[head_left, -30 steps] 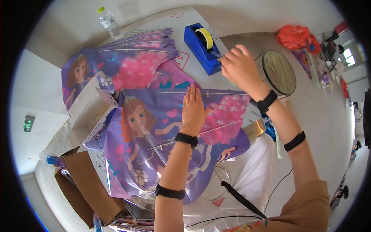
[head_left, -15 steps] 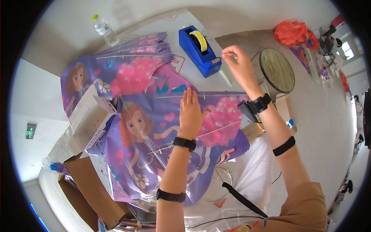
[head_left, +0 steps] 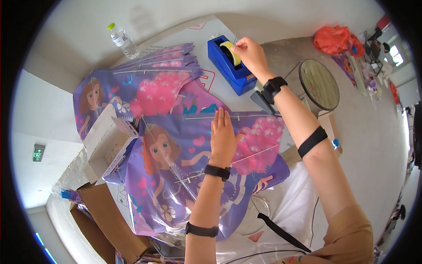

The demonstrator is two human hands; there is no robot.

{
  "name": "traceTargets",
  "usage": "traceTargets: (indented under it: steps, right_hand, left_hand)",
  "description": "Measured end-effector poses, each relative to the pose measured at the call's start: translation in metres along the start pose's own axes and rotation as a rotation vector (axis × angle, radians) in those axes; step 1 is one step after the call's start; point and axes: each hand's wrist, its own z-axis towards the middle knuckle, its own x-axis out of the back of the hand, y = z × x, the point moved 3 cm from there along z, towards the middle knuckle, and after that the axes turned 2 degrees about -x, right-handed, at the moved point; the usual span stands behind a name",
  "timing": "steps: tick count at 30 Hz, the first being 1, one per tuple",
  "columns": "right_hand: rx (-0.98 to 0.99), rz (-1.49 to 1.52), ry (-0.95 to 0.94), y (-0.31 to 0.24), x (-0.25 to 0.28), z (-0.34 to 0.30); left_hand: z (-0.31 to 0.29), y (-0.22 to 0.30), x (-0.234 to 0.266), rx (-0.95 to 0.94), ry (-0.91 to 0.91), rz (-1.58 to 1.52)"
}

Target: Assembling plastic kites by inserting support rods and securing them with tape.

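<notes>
My left hand (head_left: 223, 140) lies flat, fingers stretched out, on a purple kite (head_left: 200, 154) printed with a cartoon princess and pink balloons. Thin white rods with small clips run across the kite's sheet. My right hand (head_left: 251, 53) is at the blue tape dispenser (head_left: 242, 84), its bent fingers pinched against the yellow tape roll (head_left: 235, 58). Whether a loose end of tape is between the fingertips cannot be made out. Behind the left hand, a stack of similar kites (head_left: 154, 90) is fanned out on the table.
An open white box (head_left: 105, 143) rests on the kites at the left. A water bottle (head_left: 123, 42) stands at the back. Beyond my right forearm is a round stool (head_left: 319, 84). A brown cardboard box (head_left: 112, 220) sits at lower left, a red plastic bag (head_left: 332, 41) at far right.
My right hand has moved left from beyond the dispenser's front end to the tape roll, its fingers now pinched there. My left hand remains flat on the kite.
</notes>
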Motion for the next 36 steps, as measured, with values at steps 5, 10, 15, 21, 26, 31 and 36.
traceTargets:
  steps: [5, 10, 15, 21, 26, 31, 36]
  right_hand:
    - [-0.075, -0.228, -0.074, -0.018, -0.013, 0.023]
    - [-0.096, -0.159, -0.226, -0.004, -0.008, 0.047]
    - [0.038, 0.074, -0.415, -0.014, 0.004, 0.013]
    - [0.027, 0.024, -0.396, -0.005, -0.003, 0.019]
    - [-0.04, -0.029, -0.307, -0.011, -0.013, 0.026]
    - [0.057, -0.082, -0.17, -0.013, -0.02, 0.038]
    - [0.053, -0.076, -0.166, -0.016, -0.031, 0.043]
  left_hand:
    - [-0.004, -0.005, 0.002, 0.014, 0.015, 0.009]
    - [-0.001, 0.001, 0.001, 0.007, 0.028, -0.012]
    - [-0.005, -0.006, 0.003, 0.017, 0.04, -0.017]
    - [-0.004, -0.003, 0.001, 0.002, 0.044, 0.001]
    - [-0.005, -0.003, 0.001, 0.008, 0.05, -0.011]
    - [-0.003, -0.002, 0.001, 0.009, 0.044, -0.001]
    - [-0.003, -0.003, 0.001, 0.03, 0.03, -0.01]
